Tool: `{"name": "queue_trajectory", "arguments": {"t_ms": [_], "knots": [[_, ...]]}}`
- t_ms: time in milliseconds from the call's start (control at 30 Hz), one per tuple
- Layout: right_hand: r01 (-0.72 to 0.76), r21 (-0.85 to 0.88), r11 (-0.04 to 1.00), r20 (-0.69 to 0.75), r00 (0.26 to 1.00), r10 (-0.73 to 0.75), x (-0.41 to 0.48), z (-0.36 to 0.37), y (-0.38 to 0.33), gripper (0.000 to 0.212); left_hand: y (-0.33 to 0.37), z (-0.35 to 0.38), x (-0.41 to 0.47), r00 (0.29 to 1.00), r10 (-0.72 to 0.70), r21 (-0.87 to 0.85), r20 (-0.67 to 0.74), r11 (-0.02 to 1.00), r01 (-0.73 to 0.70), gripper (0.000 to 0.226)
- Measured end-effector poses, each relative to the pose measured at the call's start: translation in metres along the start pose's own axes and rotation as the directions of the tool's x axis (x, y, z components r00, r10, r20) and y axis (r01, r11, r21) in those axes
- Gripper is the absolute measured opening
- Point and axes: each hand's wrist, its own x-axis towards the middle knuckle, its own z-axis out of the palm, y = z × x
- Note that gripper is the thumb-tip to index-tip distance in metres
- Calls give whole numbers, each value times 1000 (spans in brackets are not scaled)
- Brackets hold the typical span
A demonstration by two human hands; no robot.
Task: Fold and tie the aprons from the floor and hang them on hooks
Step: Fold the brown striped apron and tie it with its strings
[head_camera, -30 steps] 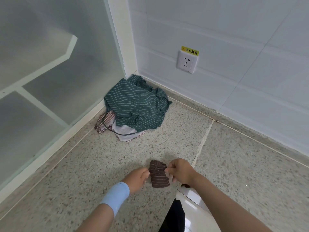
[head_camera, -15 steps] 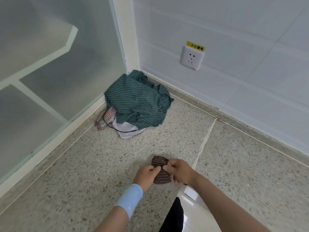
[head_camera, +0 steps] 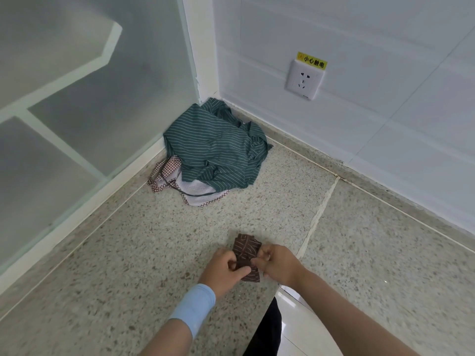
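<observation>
Head view: both hands grip a folded brown apron (head_camera: 246, 249) near the floor's (head_camera: 108, 265) bottom edge. The left hand (head_camera: 226, 271), wearing a blue wristband (head_camera: 193, 307), pinches its left side; the right hand (head_camera: 279, 263) pinches its right side. A green apron (head_camera: 216, 147) lies crumpled in the floor's far corner, over a checked apron (head_camera: 168, 169). A socket (head_camera: 304, 79) sits on the wall.

Soft, even light fills the corner, brightest on the white tiled wall (head_camera: 385, 155), and shadows on the speckled floor (head_camera: 123, 265) are faint. The wide lens bows the wall's lines and the glass partition (head_camera: 77, 111) frame toward the picture edges. Detail is slightly soft, and a glossy white surface (head_camera: 303, 330) at the bottom edge shows pale sheen.
</observation>
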Motion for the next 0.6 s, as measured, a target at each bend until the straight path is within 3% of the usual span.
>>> {"name": "queue_trajectory", "arguments": {"t_ms": [67, 200, 367, 533, 600], "knots": [[35, 18, 999, -66, 997, -34, -3, 7, -3, 13, 2, 2, 0, 999, -47, -97, -13, 994, 46, 35], [50, 208, 977, -224, 975, -2, -1, 17, -6, 19, 3, 5, 3, 999, -35, -196, -37, 980, 27, 41], [-68, 482, 873, -112, 984, 138, -2, 14, -11, 19, 0, 4, 5, 986, -129, -452, -102, 889, 70, 18], [16, 522, 853, -200, 974, 105, 0, 18, -10, 5, 8, -4, 11, 976, -187, -550, -113, 830, 95, 43], [-27, 483, 875, -176, 976, 128, 3, 16, -9, 6, 12, -8, 11, 981, -167, -468, -103, 878, 101, 54]]}}
